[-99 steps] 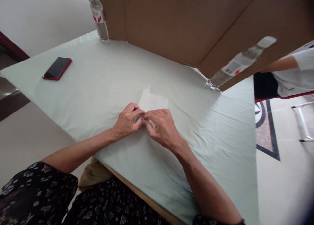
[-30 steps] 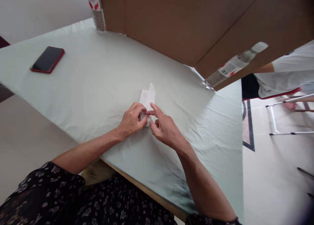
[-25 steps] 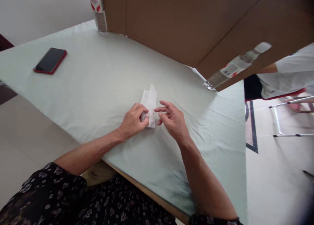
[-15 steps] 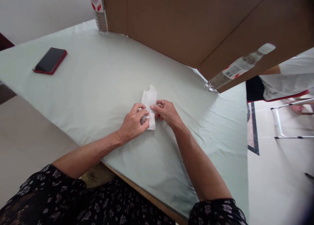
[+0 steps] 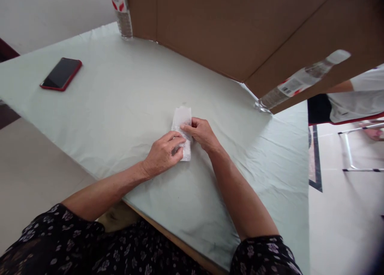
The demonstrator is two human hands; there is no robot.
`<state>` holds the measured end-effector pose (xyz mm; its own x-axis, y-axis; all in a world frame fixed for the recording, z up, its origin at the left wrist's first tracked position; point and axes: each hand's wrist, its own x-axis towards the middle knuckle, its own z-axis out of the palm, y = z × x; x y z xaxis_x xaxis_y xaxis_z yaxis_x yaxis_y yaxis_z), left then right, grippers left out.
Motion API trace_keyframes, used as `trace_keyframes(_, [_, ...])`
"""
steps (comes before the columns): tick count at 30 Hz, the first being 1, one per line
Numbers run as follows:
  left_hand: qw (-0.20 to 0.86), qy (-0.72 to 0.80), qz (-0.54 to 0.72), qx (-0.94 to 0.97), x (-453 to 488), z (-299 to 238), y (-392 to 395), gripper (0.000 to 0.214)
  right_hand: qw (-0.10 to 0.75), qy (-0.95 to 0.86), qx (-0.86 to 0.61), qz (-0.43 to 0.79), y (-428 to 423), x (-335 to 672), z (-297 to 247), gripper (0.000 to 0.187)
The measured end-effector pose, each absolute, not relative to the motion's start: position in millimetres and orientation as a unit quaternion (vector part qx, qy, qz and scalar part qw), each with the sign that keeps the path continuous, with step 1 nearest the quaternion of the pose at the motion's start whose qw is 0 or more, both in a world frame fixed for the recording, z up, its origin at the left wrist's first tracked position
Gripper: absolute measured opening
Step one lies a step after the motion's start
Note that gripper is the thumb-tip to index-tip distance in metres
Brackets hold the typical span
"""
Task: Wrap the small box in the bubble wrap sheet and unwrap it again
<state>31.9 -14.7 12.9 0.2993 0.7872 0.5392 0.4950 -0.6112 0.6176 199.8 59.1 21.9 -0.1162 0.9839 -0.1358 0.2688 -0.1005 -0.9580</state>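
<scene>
A narrow folded white tissue [image 5: 182, 116] lies at the middle of the pale green tablecloth [image 5: 132, 91]. My left hand [image 5: 164, 152] has its curled fingers and thumb on the lower left part of the tissue. My right hand [image 5: 203, 134] pinches the right edge higher up, thumb on top and fingers partly hidden behind the paper. The tissue looks wrinkled at its lower end.
A phone [image 5: 61, 74] in a red case rests at the left. Behind stands a brown cardboard panel [image 5: 204, 31], with a water bottle [image 5: 122, 15] at its left and another bottle [image 5: 300, 83] at its right. A person in a white top [image 5: 357, 101] is beyond the right edge.
The tissue's uneven top edge is now straighter and sits slightly lower. My right hand has shifted a little up and its fingers have closed in; my left hand has barely moved.
</scene>
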Motion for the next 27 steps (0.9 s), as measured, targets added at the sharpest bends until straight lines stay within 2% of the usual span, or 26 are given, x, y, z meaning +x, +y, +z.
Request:
trace_keyframes(4, [0.187, 0.416, 0.431, 0.779, 31.3, 13.6, -15.0, 0.021, 0.441, -0.522, -0.510, 0.522, 54.0, 192.2, 22.8, 0.023])
trace_keyframes(9, [0.207, 0.444, 0.418, 0.765, 30.9, 11.0, -14.4, 0.022, 0.491, -0.476, -0.451, 0.574, 41.6, 189.0, 22.2, 0.033])
trace_keyframes(15, [0.171, 0.487, 0.417, 0.748, 30.2, 10.5, -13.9, 0.018, 0.490, -0.494, -0.414, 0.586, 29.0, 190.1, 23.4, 0.039])
trace_keyframes(19, [0.166, 0.515, 0.436, 0.719, 29.7, 8.1, -13.6, 0.031, 0.487, -0.519, -0.413, 0.569, 18.1, 193.4, 24.8, 0.042])
trace_keyframes(24, [0.187, 0.506, 0.450, 0.712, 28.0, 5.0, -12.0, 0.057, 0.437, -0.596, -0.438, 0.512, -3.9, 201.5, 28.5, 0.031])
trace_keyframes(27, [0.211, 0.469, 0.427, 0.744, 25.4, 7.4, -11.9, 0.052, 0.433, -0.656, -0.430, 0.444, -16.1, 205.2, 26.5, 0.025])
